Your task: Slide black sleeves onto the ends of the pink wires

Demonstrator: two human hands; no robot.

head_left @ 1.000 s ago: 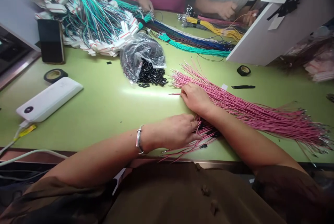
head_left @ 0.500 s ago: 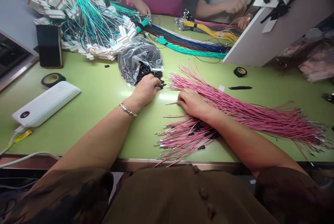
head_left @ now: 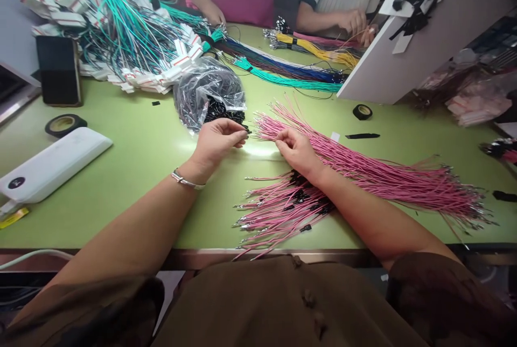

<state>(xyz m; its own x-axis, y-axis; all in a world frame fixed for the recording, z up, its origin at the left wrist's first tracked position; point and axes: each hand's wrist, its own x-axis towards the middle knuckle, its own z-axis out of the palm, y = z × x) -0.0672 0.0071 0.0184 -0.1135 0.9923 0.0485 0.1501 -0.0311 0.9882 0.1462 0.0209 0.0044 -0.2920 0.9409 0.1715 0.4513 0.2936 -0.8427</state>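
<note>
My left hand (head_left: 218, 145) is closed in a pinch at the near edge of a clear plastic bag (head_left: 189, 94). A small black connector housing (head_left: 247, 130) shows at its fingertips, partly hidden. Loose black housings (head_left: 218, 110) spill from the bag's mouth. To the right, my right hand (head_left: 297, 153) pinches a pink wire, mostly covered by the fingers. It rests against a long bundle of pink wires (head_left: 363, 174) with metal terminals at both ends. Below my right wrist lie more pink wires (head_left: 262, 217), several with black housings (head_left: 301, 196) on them.
At the left are a phone (head_left: 59, 69), a tape roll (head_left: 65, 125) and a white power bank (head_left: 52, 164). Teal wire bundles (head_left: 121, 23) with white tags fill the back left. Another tape roll (head_left: 362, 112) lies right, near a white panel (head_left: 404, 61). Two people work across the table.
My left hand has drawn slightly back from the housings, its thumb and finger pinched. My right hand has lifted and turned, fingertips toward the left hand. The view has shifted a little.
</note>
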